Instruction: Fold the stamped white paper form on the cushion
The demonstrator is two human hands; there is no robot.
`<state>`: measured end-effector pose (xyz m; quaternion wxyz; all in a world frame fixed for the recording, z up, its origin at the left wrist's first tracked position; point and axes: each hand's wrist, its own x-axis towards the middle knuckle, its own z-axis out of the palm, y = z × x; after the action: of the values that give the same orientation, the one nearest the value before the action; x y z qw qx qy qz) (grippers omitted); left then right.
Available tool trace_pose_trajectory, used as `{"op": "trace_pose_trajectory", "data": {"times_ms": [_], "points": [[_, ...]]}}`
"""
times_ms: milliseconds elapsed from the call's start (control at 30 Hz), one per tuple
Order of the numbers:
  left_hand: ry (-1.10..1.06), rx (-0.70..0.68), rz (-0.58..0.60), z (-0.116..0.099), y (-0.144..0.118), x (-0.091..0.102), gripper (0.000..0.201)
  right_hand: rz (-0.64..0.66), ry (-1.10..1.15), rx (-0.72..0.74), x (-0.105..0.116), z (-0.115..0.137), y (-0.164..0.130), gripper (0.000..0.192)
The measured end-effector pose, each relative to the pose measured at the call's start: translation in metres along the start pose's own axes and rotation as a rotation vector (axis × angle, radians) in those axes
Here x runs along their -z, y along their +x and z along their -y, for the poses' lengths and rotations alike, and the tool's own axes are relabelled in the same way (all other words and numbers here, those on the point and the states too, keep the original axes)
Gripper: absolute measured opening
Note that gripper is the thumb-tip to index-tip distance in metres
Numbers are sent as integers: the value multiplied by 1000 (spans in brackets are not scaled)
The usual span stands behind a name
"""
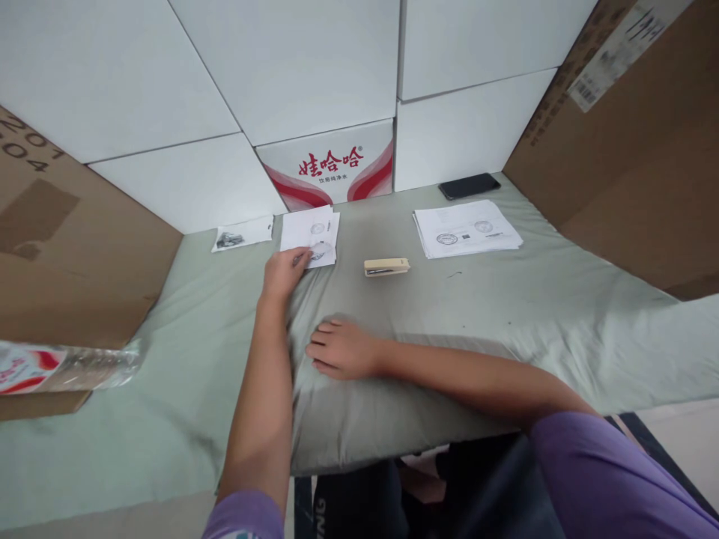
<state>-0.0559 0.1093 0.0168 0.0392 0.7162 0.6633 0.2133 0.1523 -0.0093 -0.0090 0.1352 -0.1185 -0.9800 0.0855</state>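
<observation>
My left hand (285, 272) is at the lower left edge of a small stack of printed paper sheets (306, 224), its fingers drawn together on the paper. Some of the fingertips are hard to make out. Nearer the table's front edge, my right hand (344, 349) rests palm down on the cloth, fingers a little bent and slightly apart, with nothing in it. A cream stapler (386, 267) lies to the right of the left stack, beyond my right hand. Farther right is a second stack of stamped paper sheets (467, 228).
A black phone (469, 186) lies behind the right stack. A white packet (243, 233) lies left of the papers. White boxes (326, 67) wall off the back; brown cartons (67, 232) flank both sides. Wrapped bottles (73, 367) stand at left. Green cloth (213, 314) covers the table.
</observation>
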Motion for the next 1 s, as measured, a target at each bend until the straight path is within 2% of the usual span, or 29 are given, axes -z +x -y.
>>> {"op": "trace_pose_trajectory", "data": {"times_ms": [233, 467, 567, 733, 1000], "points": [[1, 4, -71, -8, -4, 2, 43, 4, 5, 1, 0, 0, 0, 26], [-29, -170, 85, -10, -6, 2, 29, -1, 11, 4, -1, -1, 0, 24], [-32, -164, 96, -10, -5, 1, 37, -7, 14, 5, -2, -1, 0, 23], [-21, -172, 117, -9, -1, 1, 33, -27, 2, 10, -2, -1, 0, 24], [85, -128, 45, -15, 1, -1, 29, -18, 1, 8, -3, -1, 1, 23]]}}
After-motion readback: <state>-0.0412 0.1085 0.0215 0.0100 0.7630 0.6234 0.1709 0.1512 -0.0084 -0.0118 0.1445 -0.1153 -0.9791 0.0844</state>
